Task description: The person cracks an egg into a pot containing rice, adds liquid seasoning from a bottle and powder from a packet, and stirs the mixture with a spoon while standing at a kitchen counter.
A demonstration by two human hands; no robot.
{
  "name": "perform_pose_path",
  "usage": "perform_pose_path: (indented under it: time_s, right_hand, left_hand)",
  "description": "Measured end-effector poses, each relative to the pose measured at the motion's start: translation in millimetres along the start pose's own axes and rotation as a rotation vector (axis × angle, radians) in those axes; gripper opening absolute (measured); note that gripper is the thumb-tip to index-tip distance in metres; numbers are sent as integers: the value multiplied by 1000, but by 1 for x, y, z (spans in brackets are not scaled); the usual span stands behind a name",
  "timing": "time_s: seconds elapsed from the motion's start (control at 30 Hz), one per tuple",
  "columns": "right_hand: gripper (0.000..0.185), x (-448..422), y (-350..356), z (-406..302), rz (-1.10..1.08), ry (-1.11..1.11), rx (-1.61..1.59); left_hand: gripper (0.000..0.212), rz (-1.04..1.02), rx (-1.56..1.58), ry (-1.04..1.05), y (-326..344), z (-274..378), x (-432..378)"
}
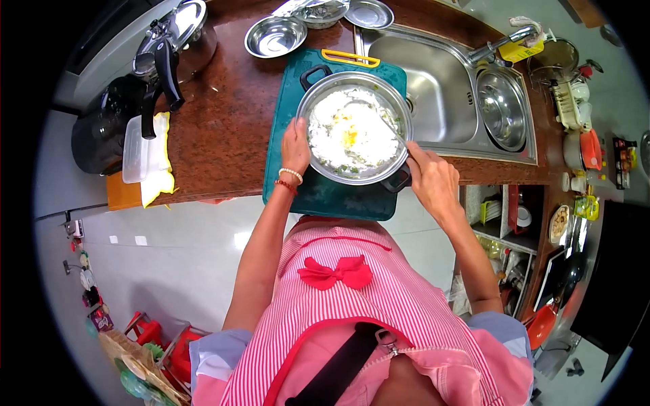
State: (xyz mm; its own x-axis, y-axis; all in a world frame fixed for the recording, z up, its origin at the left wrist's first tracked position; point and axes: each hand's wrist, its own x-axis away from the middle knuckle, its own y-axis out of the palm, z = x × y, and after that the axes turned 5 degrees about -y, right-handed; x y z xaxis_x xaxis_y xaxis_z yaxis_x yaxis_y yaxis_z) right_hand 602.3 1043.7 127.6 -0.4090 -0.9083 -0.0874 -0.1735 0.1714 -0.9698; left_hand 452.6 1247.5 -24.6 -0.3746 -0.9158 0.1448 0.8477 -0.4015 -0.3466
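Observation:
A steel pot [335, 171] with black side handles stands on a teal cutting board [325, 200]. Inside lies a bright white, powdery or pasty mixture [330, 119] with a yellow, egg-like patch and green bits near the wall; glare washes out its detail. My left hand [295, 147], with two beaded bracelets at the wrist, grips the left side of the pot's rim. In my right hand [432, 175] is the handle of a metal utensil [390, 126], probably a spoon, whose end sits in the white mixture. The right hand is beside the pot's lower-right handle.
Right of the board is a steel sink [426, 86] with a faucet [500, 43]. Steel bowls [275, 38] and a steel plate [369, 13] lie behind. A pressure cooker [195, 51], a clear plastic container [134, 157] and a black pot [104, 132] stand at the left.

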Motion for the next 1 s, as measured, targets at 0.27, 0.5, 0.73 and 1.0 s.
perform_pose_path:
  time_s: [0.27, 0.5, 0.73, 1.0]
  right_hand:
    - [31, -24, 38, -2, -58, -36, -53]
    - [32, 23, -22, 21, -127, -180, -2]
    - [31, 21, 20, 12, -128, -219, 33]
    - [27, 6, -6, 16, -19, -96, -56]
  left_hand:
    - [54, -76, 45, -26, -1, 12, 2]
    - [55, -102, 41, -73, -6, 18, 7]
    - [57, -73, 37, -60, -1, -1, -2]
    - [49, -36, 32, 1, -3, 11, 3]
